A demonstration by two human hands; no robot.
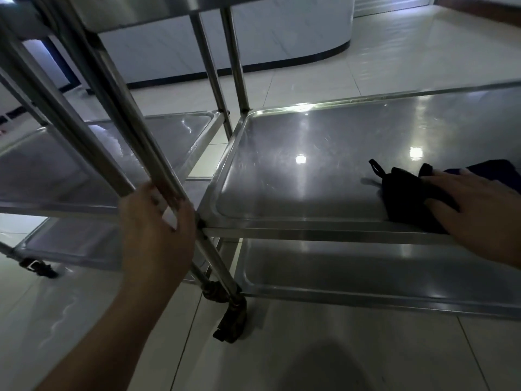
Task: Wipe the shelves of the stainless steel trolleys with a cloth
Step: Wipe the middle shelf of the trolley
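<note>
Two hands are working at once. Our right hand (476, 204) is lying flat, fingers straight, pressing the cloth (408, 198) onto the middle shelf (310, 153) of the right trolley, near its front rim. Our left hand (158, 221) is curling round the corner posts (158, 176) where the two trolleys are meeting, gripping them.

We are judging this as the wiping step on that shelf, with the cloth sitting at its near right part. Most of the steel to the left and toward the back is lying open to us, so the next move is calling for a long sweep leftward, keeping the palm flat so the cloth is not bunching.

Raised lips are running round the shelf, and the rounded corners are likely needing a fingertip pass. The bottom shelf (366, 275) and the left trolley (56, 165) are waiting beyond.
</note>
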